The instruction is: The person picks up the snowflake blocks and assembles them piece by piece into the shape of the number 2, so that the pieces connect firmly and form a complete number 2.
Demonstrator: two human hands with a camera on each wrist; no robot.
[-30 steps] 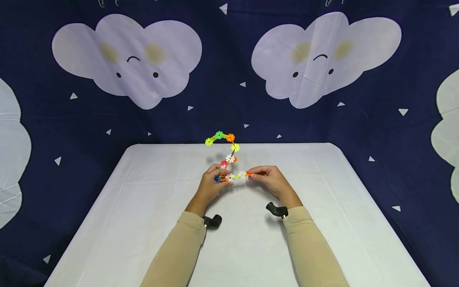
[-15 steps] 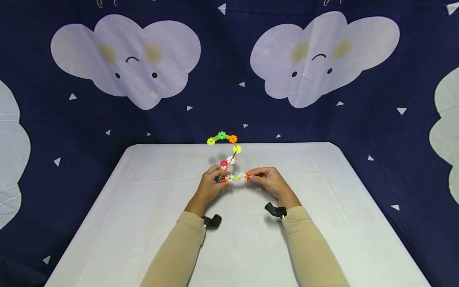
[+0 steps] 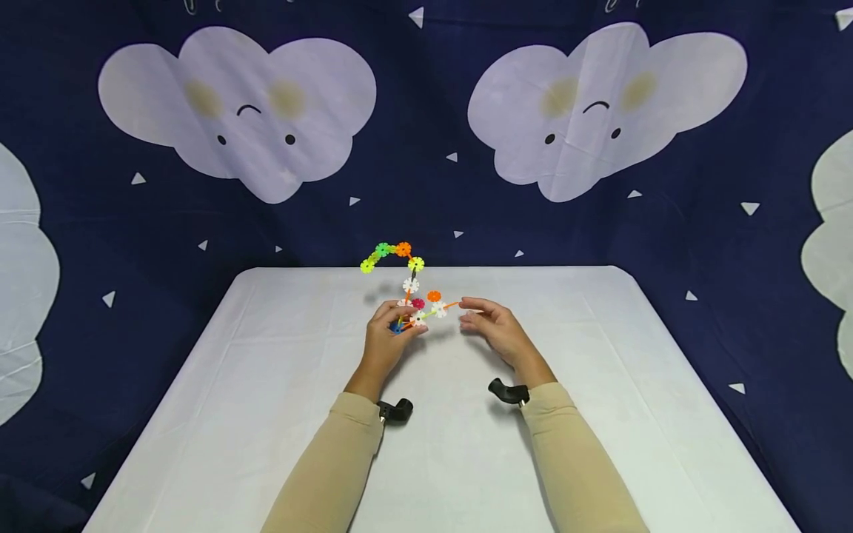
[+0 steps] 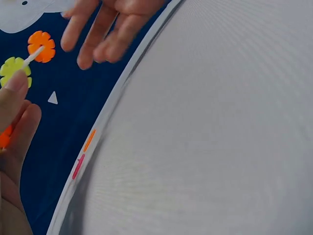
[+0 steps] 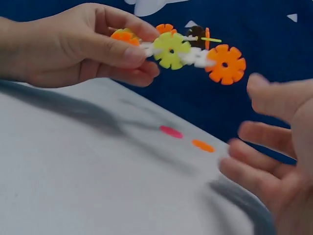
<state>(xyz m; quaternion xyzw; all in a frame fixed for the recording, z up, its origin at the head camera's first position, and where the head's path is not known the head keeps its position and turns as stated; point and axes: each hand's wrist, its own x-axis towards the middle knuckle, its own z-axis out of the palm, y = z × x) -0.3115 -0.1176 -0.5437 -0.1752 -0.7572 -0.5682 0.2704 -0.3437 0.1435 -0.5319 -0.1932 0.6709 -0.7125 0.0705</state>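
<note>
A curved chain of interlocking plastic snowflake discs [image 3: 416,264] rises from my left hand [image 3: 386,333], whose thumb and fingers pinch it near its lower end. The chain's discs are green, yellow, orange, white and blue. From this grip a short row runs to the right: a white disc [image 3: 438,309], then an orange snowflake disc [image 5: 226,64] at the tip. My right hand [image 3: 494,329] is just beyond that tip, fingers spread and holding nothing; in the right wrist view a gap shows between its fingertips and the orange disc. My left fingers hide part of the chain.
Two loose discs lie on the white table [image 3: 320,444] behind the hands: a pink one [image 5: 171,131] and an orange one [image 5: 203,146]. A dark blue cloud-print cloth [image 3: 426,133] hangs behind the table's far edge.
My right hand has let go of the orange disc at the row's tip, and its fingers have spread. My left hand has shifted slightly left, swinging the chain left with it.
</note>
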